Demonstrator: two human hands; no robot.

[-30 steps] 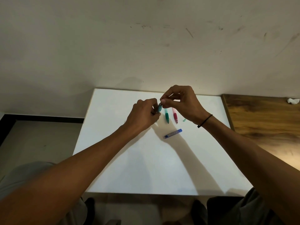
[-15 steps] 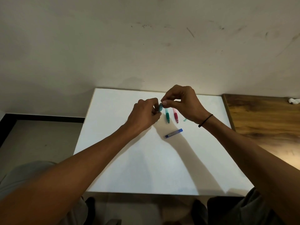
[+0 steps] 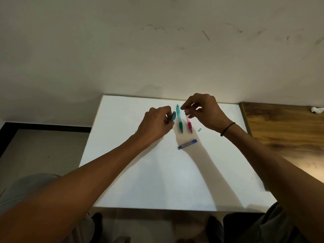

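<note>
My left hand [image 3: 156,124] grips a blue-teal mechanical pencil [image 3: 173,116] and holds it upright-tilted just above the white table [image 3: 157,181]. My right hand [image 3: 205,112] hovers to the right of it, apart from the pencil. Its thumb and forefinger are pinched together, and anything between them is too small to see. Between the hands, a green pencil [image 3: 179,121] and a pink-red pencil [image 3: 189,125] lie side by side on the table. A blue lead case [image 3: 187,144] lies nearer to me. A tiny teal piece [image 3: 199,130] rests under my right wrist.
The white table stands against a scuffed wall. A wooden surface [image 3: 284,134] adjoins it on the right, with a small white object [image 3: 317,109] at its far edge. My knees show below the table's near edge.
My right hand has let go of the top of the pencil held by my left hand and drawn away to the right. The green pencil now shows in the gap.
</note>
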